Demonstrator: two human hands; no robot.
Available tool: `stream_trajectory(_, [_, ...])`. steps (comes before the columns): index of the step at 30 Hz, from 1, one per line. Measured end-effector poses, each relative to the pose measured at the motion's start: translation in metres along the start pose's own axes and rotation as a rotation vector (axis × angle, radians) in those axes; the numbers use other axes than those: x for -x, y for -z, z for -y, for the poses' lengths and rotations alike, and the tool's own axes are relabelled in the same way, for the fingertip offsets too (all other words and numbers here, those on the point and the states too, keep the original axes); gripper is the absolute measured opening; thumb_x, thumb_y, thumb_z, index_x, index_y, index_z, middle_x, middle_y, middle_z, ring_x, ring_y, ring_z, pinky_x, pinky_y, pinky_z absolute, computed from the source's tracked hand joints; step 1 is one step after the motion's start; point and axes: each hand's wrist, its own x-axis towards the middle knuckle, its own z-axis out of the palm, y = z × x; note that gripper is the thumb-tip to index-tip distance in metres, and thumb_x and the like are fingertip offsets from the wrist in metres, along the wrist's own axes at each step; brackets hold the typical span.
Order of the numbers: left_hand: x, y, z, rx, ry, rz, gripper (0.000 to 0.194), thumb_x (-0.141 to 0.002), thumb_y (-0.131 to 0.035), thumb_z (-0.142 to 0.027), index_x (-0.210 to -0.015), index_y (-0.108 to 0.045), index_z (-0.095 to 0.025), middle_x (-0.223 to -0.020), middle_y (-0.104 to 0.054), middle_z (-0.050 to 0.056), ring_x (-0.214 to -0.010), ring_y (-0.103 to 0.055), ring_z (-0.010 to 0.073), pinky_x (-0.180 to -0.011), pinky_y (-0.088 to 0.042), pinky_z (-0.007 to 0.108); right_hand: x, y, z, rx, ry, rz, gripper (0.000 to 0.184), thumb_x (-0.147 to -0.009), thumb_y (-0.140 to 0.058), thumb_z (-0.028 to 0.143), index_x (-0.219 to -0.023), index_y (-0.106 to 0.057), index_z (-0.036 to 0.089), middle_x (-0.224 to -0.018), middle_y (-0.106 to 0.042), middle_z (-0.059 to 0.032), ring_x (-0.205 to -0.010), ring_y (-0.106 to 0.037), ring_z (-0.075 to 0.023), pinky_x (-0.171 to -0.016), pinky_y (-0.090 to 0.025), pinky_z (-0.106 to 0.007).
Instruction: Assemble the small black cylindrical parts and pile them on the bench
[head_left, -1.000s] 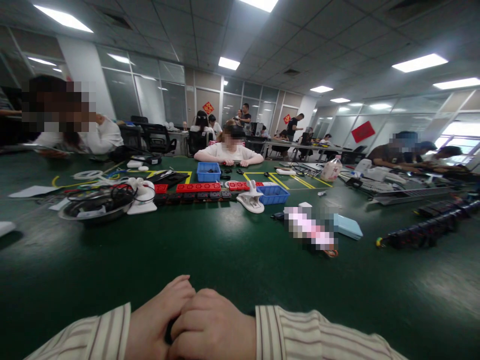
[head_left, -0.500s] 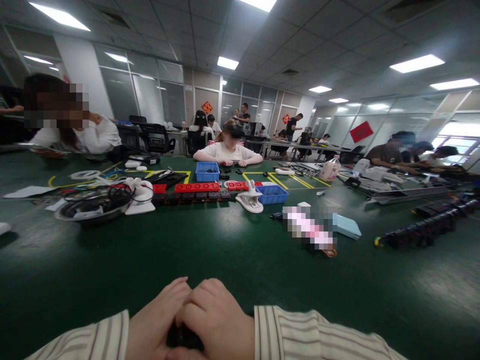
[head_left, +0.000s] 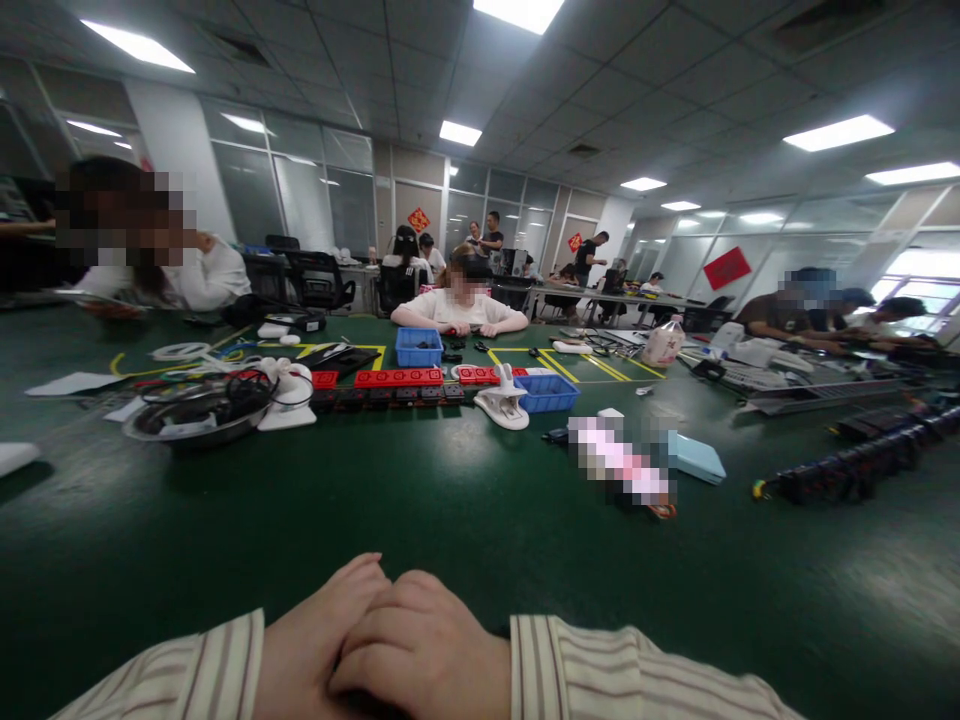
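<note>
Both hands are pressed together low in the view, close to the near edge of the green table (head_left: 247, 520). My left hand (head_left: 319, 625) points forward, its fingertips showing beyond the other hand. Over it curls my right hand (head_left: 431, 640), fingers bent and closed. A dark patch shows beneath the right palm; most of what lies there is hidden, so I cannot name it. Striped cuffs cover both wrists.
Farther off are a metal bowl with cables (head_left: 199, 425), red power strips (head_left: 397, 378), a white clip stand (head_left: 504, 400) and a blue bin (head_left: 547, 392). A light-blue box (head_left: 696, 458) lies right. A person (head_left: 457, 300) sits opposite.
My right hand has closed lower over the left, covering most of the black thing that showed between them. The whole view has shifted slightly.
</note>
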Motion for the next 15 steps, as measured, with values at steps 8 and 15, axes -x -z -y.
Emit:
stream_trajectory(8, [0.0023, -0.0020, 0.0001, -0.006, 0.059, 0.003, 0.046, -0.059, -0.071, -0.050, -0.095, -0.059, -0.024, -0.098, -0.064, 0.002, -0.093, -0.057, 0.0246, -0.104, -0.033, 0.045, -0.0006, -0.0014, 0.0055, 0.110, -0.254, -0.083, 0.038, -0.074, -0.055, 0.056, -0.084, -0.048, 0.019, -0.080, -0.059, -0.0015, -0.076, -0.051, -0.0160, -0.067, -0.037, -0.030])
stream_trajectory(15, [-0.0025, -0.0020, 0.0055, 0.004, 0.034, 0.058, 0.034, -0.049, -0.065, -0.032, -0.080, -0.056, -0.025, -0.080, -0.059, -0.003, -0.083, -0.056, 0.0216, -0.103, -0.032, 0.042, -0.0033, 0.0067, 0.0009, 0.000, -0.001, 0.026, 0.014, -0.075, -0.053, 0.030, -0.083, -0.053, 0.019, -0.085, -0.062, 0.0012, -0.085, -0.054, -0.0123, -0.075, -0.041, -0.026])
